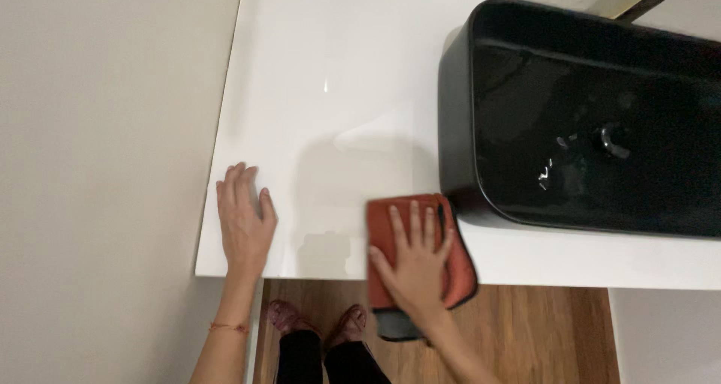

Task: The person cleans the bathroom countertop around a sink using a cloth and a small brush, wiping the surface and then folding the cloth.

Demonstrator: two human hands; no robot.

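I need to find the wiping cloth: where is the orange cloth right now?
In the head view the orange cloth lies at the white counter's front edge, flat under the right hand, just left of the black basin; its lower part overhangs the edge.

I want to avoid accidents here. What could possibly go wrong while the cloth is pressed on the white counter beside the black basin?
The orange cloth hangs partly over the front edge of the white counter, so it may slip off toward the wooden floor. The right hand lies flat on it, close to the black basin, and could knock against its wall. The left hand rests near the counter's corner and might slide off.
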